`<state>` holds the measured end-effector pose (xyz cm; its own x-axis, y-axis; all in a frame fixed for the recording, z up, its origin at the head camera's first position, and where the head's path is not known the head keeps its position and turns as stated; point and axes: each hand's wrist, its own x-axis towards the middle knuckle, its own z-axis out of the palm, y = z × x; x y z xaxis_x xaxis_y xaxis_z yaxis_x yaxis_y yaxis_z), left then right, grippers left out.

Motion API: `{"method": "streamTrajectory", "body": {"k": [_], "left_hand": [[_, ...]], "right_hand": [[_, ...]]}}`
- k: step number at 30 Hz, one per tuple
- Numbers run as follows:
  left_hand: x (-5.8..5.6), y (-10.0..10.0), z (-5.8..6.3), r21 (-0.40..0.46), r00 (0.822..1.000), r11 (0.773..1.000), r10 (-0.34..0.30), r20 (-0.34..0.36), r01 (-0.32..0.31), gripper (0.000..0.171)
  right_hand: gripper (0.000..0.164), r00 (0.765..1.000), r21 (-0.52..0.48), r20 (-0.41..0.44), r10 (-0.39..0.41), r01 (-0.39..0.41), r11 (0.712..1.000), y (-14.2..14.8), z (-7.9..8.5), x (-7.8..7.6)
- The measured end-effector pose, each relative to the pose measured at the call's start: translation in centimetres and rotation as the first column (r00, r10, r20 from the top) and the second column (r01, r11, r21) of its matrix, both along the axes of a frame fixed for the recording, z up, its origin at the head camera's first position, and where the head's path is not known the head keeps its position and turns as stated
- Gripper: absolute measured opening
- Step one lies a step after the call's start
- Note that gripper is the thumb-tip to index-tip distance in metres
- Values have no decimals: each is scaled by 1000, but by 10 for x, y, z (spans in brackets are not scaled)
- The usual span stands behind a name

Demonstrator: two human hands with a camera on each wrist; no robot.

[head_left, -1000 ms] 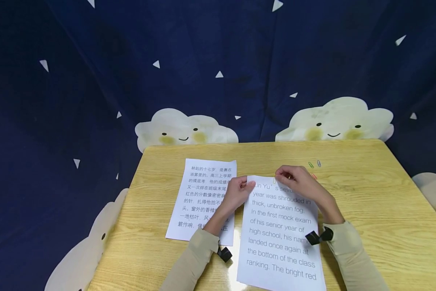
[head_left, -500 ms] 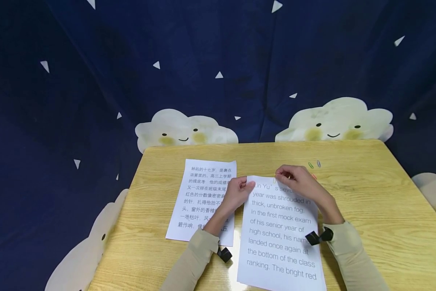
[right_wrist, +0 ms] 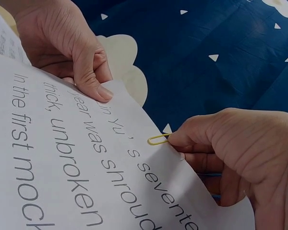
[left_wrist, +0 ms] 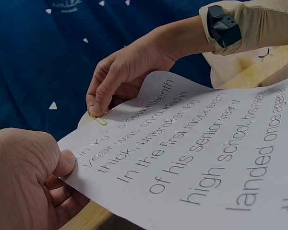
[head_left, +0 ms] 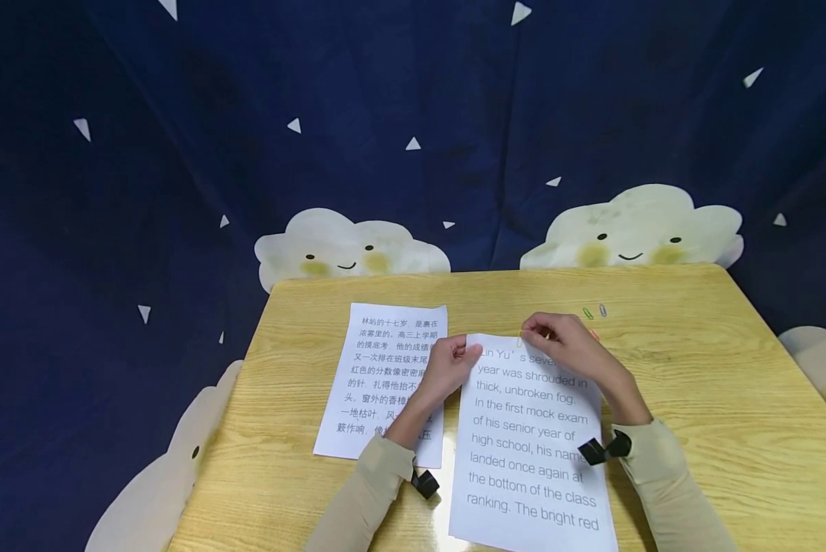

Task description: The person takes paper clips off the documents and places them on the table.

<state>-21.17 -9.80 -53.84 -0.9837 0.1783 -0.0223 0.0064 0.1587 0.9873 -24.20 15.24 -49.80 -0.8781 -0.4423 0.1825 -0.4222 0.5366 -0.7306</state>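
Note:
A white sheet of paper (head_left: 526,445) with large English print is lifted at its top edge. My left hand (head_left: 450,360) pinches its top left corner, thumb on the printed face, as the left wrist view also shows. Between the thumb and fingers of my right hand (head_left: 568,345) is the outer end of a yellow paper clip (right_wrist: 158,139). The clip's rounded end lies over the printed face at the top edge, near the middle. How far its inner loop reaches behind the paper is hidden.
Left of the held paper, a second sheet (head_left: 378,383) with Chinese print lies on the wooden table (head_left: 716,399), partly under my left arm. Beyond my right hand lie a green paper clip (head_left: 588,313), a blue paper clip (head_left: 602,310) and something reddish (head_left: 595,334).
Almost nothing moves over the last second. Both hands, the paper and the yellow paper clip keep their places; the head view shifts very slightly.

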Motion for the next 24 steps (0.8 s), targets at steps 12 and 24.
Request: {"method": "streamTrajectory", "body": {"k": [12,24], "left_hand": [[0,-1,-1,2,1000,1000,-7,-6,7,19],[0,-1,1,0,1000,1000,-3,0,3,18]], "right_hand": [[7,1000,-14,7,-5,5,1000,0,0,0],[7,1000,-19,8,1,-1,1000,0,1,0]]}}
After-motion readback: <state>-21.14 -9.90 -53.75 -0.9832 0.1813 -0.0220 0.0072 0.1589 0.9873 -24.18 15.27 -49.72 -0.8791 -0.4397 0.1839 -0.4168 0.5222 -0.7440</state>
